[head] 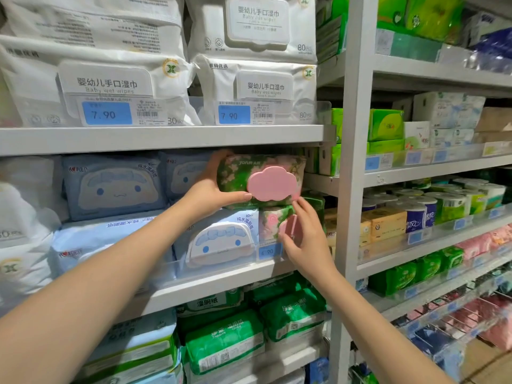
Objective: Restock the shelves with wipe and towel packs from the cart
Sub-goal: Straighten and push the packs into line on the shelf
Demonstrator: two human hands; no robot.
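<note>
**Floral pack set on its twin**

The left hand [206, 189] is clamped on the left end of the top pack [235, 173], thumb beneath and fingers over the top. That hold carries it level, with the pink lid [271, 183] facing out. The right hand [307, 239] holds nothing; its fingers are loosely straight, at or just beside the lower pack [273, 220], probably to steady it so the stack lines up. Both floral packs are at the right end of the middle shelf [221, 281], beside blue packs [221, 239]. The cart is out of view.
</note>
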